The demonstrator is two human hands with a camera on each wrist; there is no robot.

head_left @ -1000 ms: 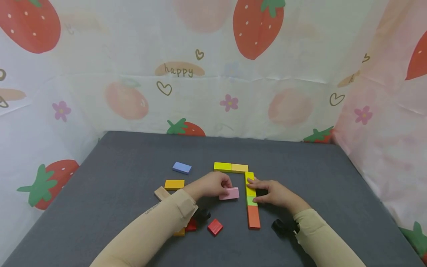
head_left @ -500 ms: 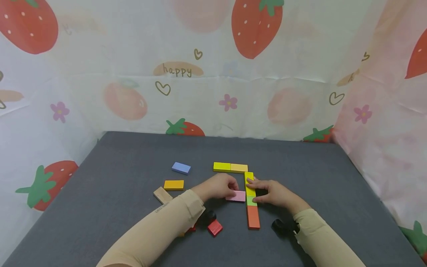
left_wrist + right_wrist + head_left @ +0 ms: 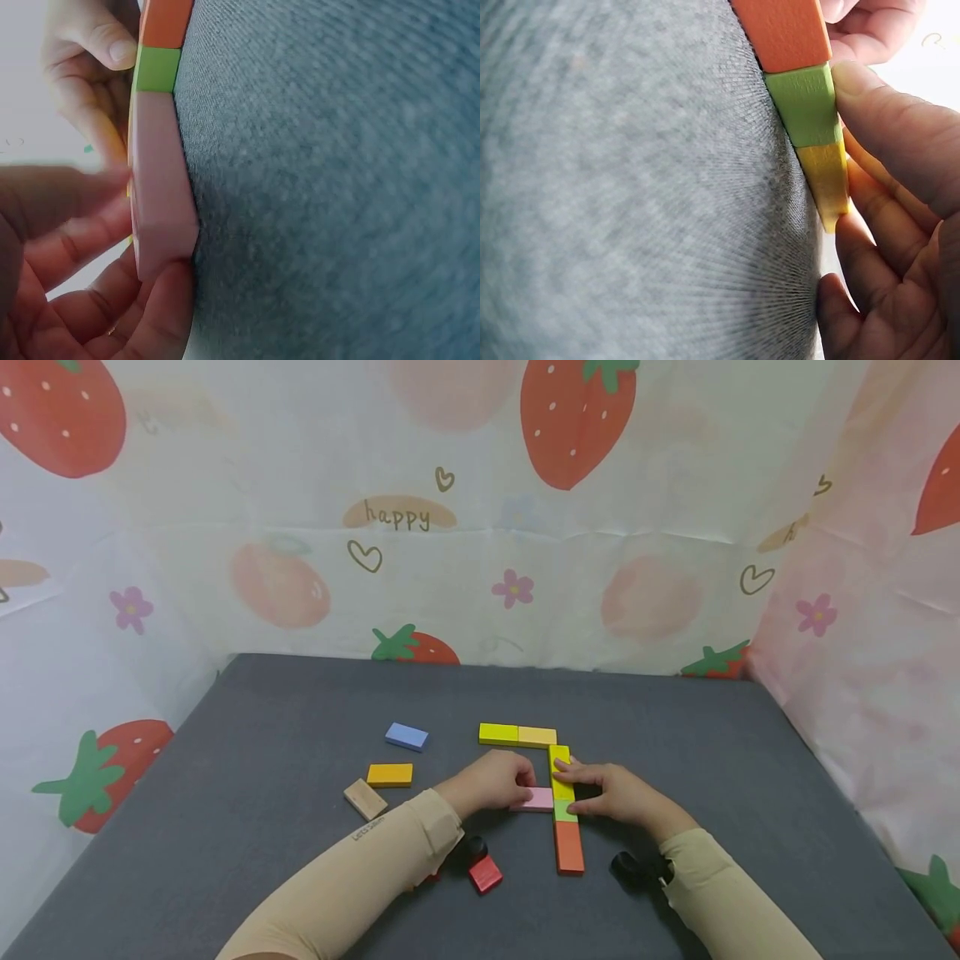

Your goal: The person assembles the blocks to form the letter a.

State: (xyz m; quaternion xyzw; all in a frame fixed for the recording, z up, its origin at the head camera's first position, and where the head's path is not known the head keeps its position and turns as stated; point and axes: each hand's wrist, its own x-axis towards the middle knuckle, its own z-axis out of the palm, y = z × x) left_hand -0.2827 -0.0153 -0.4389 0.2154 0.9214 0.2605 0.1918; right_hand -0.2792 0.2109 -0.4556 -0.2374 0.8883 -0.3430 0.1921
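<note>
A pink wooden block lies flat with its right end against the green block of an upright row. My left hand holds this pink block; in the left wrist view, fingertips sit on its top and at its near end. Along the row, a yellow block lies beyond the green one and an orange block on the near side. From the right, my right hand rests on the row, its thumb on the green block's edge and its other fingers at the yellow one.
A yellow block and a pale orange block join the row's far end. To the left lie a blue block, an amber block and a plain wood block. A red block lies nearer, beside the left sleeve.
My left hand has moved right with the pink block, bringing its end up to the row. During the last half second it has hardly moved. My right hand stays on the row.
</note>
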